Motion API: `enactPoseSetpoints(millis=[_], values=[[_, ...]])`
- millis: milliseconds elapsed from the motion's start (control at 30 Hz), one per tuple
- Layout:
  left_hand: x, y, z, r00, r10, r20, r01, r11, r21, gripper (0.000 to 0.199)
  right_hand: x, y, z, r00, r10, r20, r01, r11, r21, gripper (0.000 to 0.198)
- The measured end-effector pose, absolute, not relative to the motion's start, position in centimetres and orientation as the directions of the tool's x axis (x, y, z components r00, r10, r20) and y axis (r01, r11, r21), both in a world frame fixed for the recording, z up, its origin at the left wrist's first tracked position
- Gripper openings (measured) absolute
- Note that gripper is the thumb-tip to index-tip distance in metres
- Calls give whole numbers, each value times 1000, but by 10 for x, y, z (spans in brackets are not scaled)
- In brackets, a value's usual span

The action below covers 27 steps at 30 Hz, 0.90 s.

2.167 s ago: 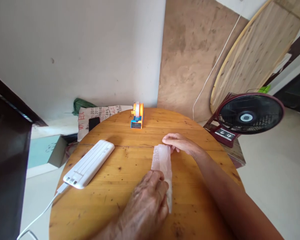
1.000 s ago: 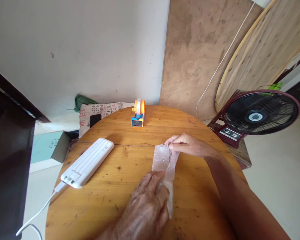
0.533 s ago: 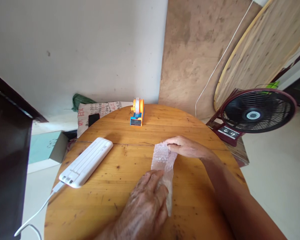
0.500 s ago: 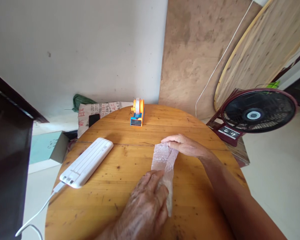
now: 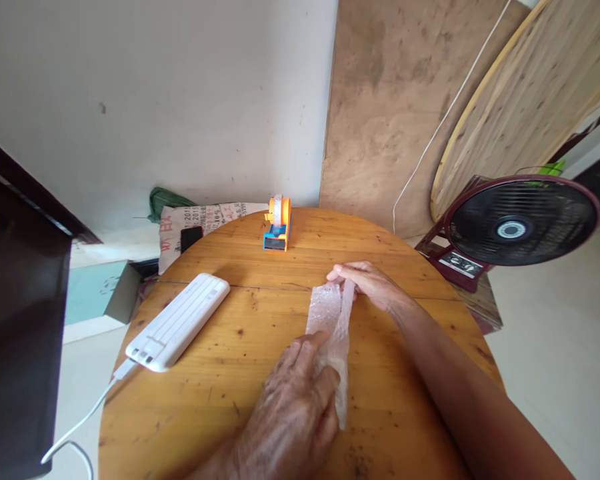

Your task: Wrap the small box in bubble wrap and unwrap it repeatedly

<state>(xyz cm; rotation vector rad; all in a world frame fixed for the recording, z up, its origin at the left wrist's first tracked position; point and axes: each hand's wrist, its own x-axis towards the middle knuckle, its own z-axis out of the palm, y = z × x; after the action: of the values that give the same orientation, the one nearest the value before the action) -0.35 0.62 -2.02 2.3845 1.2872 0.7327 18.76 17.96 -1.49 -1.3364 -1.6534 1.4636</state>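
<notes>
A narrow folded piece of bubble wrap [image 5: 326, 308] lies lengthwise before me on the wooden table [image 5: 205, 400]. My left hand [image 5: 293, 393] presses on its lower half, fingers bent over it and the thumb at its right side. Up at the far right corner, my right hand [image 5: 365, 283] pinches the lifted right edge of the wrap between thumb and fingers. Whether anything is wrapped inside I cannot tell. My left hand hides part of the near end.
A white power bank [image 5: 180, 323] with a white cable [image 5: 87, 420] lies at the left. An orange and blue tape dispenser [image 5: 279, 223] stands at the table's far edge. To the right is a dark red fan [image 5: 523, 223]; a printed sack [image 5: 173, 230] sits behind the table.
My right hand has raised the right edge of the bubble wrap, which now stands up as a narrow flap. My left hand stays pressed on the wrap. The view has shifted slightly.
</notes>
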Motion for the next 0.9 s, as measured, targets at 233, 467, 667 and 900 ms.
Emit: enactPoseSetpoints(millis=[233,467,667,900], values=[[-4,10,-21,492,796,353,672,-605,427,63,181,181,-19,-336,914,-227,245,-148,-958,33],[-5,14,-14,595,732,332,638,-681,358,47,178,182,-25,-244,932,-269,230,-214,-949,34],[-5,13,-9,556,790,259,655,-608,449,44,184,181,-19,-357,892,-278,195,-220,-956,45],[-5,12,-14,529,817,230,676,-570,468,50,192,178,-8,-485,830,-275,241,-176,-954,39]])
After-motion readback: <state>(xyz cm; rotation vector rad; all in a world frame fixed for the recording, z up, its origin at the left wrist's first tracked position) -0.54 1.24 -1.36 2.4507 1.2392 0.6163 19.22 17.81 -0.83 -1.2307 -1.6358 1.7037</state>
